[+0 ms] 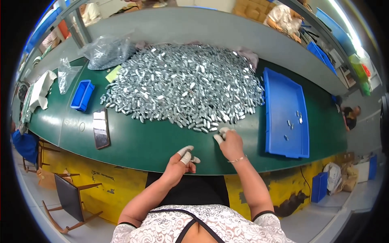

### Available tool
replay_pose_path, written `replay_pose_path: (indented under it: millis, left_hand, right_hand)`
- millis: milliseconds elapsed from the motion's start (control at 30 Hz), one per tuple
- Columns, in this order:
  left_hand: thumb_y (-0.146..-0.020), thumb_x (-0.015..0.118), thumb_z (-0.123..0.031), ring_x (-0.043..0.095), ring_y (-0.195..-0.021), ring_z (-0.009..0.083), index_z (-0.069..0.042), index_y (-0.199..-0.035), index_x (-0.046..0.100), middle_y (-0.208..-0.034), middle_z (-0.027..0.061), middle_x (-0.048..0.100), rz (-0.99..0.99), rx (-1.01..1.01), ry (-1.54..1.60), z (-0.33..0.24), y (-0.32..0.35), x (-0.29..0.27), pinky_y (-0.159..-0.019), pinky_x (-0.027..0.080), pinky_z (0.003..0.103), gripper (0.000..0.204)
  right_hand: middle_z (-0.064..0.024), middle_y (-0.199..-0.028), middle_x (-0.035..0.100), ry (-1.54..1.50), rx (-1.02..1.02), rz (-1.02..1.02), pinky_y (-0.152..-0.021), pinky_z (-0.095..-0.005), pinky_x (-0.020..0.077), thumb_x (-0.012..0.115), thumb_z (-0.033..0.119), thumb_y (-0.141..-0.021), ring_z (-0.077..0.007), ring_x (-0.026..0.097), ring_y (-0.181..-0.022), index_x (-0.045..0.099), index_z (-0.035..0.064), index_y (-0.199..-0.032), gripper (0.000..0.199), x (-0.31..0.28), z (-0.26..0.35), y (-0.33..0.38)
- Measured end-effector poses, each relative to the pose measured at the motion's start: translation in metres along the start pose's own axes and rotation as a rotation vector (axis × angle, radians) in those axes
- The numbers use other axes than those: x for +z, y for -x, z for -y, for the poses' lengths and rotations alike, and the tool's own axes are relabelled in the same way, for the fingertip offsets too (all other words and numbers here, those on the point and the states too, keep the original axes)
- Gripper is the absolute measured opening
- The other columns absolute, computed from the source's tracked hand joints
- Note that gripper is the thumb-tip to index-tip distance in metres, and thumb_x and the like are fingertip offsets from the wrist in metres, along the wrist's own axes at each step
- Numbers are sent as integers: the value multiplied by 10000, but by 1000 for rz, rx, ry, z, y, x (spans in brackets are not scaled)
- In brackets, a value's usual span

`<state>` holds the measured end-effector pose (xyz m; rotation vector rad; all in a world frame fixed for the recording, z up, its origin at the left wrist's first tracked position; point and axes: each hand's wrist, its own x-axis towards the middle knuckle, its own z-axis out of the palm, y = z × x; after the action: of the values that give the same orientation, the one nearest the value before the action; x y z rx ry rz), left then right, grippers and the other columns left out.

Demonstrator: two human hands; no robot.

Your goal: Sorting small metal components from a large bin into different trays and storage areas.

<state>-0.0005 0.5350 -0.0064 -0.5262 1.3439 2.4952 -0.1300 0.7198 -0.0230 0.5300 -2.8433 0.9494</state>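
A wide heap of small shiny silver metal pieces (182,81), each short and rounded at the ends, covers the far middle of the green table (142,150). My left hand (178,166) is over the table's near edge, its fingertips in white finger cots. Its fingers are curled together, and whatever they may hold is hidden. To its right, my right hand (231,145) is just short of the heap's near edge. White cots cover its thumb and fingertips too; thumb and forefinger stand apart with nothing visible between them.
At right is a blue tray (279,137) with several silver pieces inside. A phone (101,127), a small blue bin (83,95) and a clear plastic bag (107,50) are on the left. A grey partition (194,26) runs behind; a chair (72,198) stands lower left.
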Motion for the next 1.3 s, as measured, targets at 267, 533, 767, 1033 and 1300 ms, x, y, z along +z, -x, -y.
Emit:
replay_pose_path:
  millis: [267, 533, 767, 1033, 1300]
  left_hand:
    - [-962, 415, -249, 532, -663, 149, -55, -1245, 410, -939, 131, 588, 1, -42, -41, 11, 5, 1, -642, 463, 271, 343]
    - [-972, 366, -309, 513, -667, 129, -38, -1209, 427, -871, 72, 564, 268, 2, 385, 4, 6, -3, -639, 452, 263, 365]
    - [-927, 453, -357, 513, -679, 137, -50, -1215, 434, -849, 67, 553, 318, 8, 307, -12, 11, -1, -665, 439, 269, 422]
    - [-935, 483, -167, 514, -733, 100, -85, -1343, 354, -940, 59, 567, 263, 253, -74, -10, 16, 6, -692, 447, 241, 436]
    - [-928, 502, -184, 528, -756, 120, -77, -1334, 367, -961, 62, 564, 300, 154, 48, -13, 11, 1, -723, 450, 259, 441]
  right_hand:
    - [-45, -750, 560, -547, 196, 184, -660, -308, 473, 624, 20, -745, -163, 578, -737, 565, 58, -910, 179, -15, 26, 20]
    - [-48, -791, 614, -1120, 248, 498, -633, -273, 476, 643, 16, -764, -120, 577, -696, 607, 34, -956, 197, -27, 93, 41]
    - [-76, -837, 642, -517, -84, 387, -672, -294, 481, 648, 72, -772, -193, 606, -716, 650, 51, -866, 97, -51, 97, 26]
    - [-93, -834, 623, -458, -144, 461, -690, -315, 486, 646, 87, -770, -236, 601, -729, 651, 69, -880, 112, -64, 98, 21]
    - [-89, -833, 624, -507, -313, 305, -675, -310, 486, 639, 94, -780, -242, 605, -747, 651, 84, -880, 102, -52, 88, 23]
